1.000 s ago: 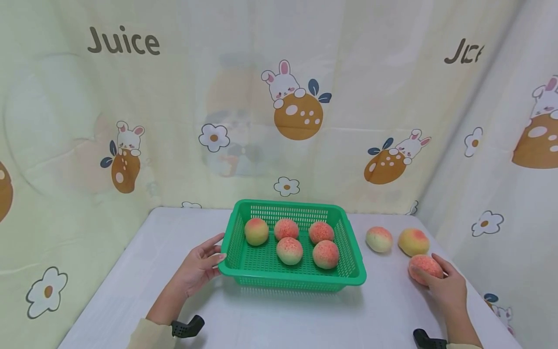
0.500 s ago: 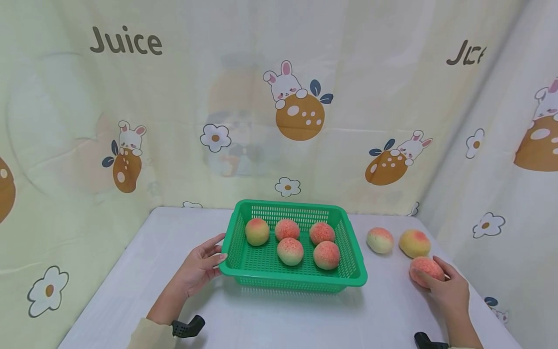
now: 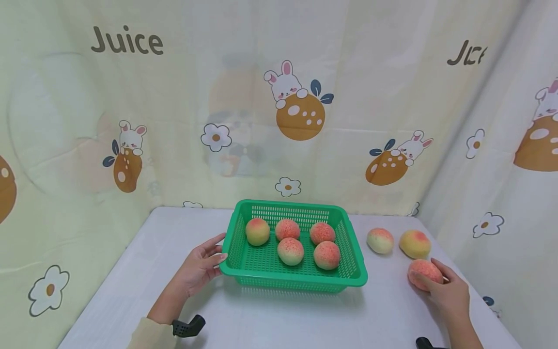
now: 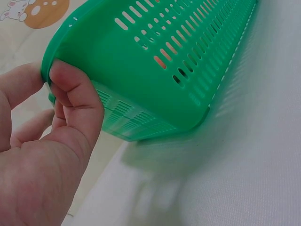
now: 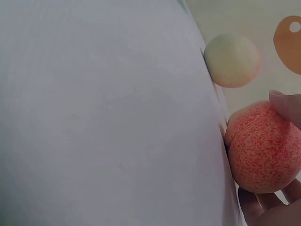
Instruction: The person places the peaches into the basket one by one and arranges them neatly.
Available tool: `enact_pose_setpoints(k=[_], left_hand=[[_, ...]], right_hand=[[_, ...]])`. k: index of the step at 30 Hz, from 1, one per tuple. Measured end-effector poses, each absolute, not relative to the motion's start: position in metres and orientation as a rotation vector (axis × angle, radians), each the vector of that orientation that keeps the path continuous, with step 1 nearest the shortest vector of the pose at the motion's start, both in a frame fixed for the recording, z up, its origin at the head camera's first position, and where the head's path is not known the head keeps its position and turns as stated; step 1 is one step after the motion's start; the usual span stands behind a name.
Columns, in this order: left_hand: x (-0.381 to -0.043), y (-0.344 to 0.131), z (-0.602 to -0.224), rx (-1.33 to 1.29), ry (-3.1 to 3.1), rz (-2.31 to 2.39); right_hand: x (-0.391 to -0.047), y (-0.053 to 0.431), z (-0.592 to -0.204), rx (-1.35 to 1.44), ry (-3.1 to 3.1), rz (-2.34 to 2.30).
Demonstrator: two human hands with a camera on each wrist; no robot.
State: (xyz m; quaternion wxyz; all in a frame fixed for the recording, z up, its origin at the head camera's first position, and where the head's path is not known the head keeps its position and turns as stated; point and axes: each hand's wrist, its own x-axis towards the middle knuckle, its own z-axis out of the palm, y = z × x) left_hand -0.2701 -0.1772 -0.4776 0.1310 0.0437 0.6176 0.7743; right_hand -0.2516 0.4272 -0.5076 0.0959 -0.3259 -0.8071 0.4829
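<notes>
My left hand (image 3: 200,269) grips the left rim of a green plastic basket (image 3: 296,280), thumb on one side of the rim and fingers on the other, as the left wrist view shows. Several peaches lie in the basket, among them a yellowish one (image 3: 257,231) on the left and a speckled pink one (image 3: 327,255) at the front right. At the table's right side, my right hand (image 3: 451,293) holds a speckled pink peach (image 5: 265,148) between thumb and fingers. Just behind it sit a yellow peach (image 3: 415,244) and a pale peach (image 3: 380,241).
A white cloth covers the table (image 3: 279,320). Behind it and at both sides hangs a cream curtain (image 3: 174,97) printed with rabbits, fruit and flowers. A black wrist device (image 3: 188,326) is strapped near my left sleeve.
The head view has shifted very slightly. My right hand and the speckled pink peach in it have moved a little toward me; the left hand stays on the basket.
</notes>
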Motion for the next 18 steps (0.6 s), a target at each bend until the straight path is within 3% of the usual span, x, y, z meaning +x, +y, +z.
enact_pose_setpoints(k=[18], left_hand=[[-0.269,-0.177,-0.477,0.131,1.771,2.256]], right_hand=[[-0.238,0.415,-0.495,-0.915,-2.453,1.422]])
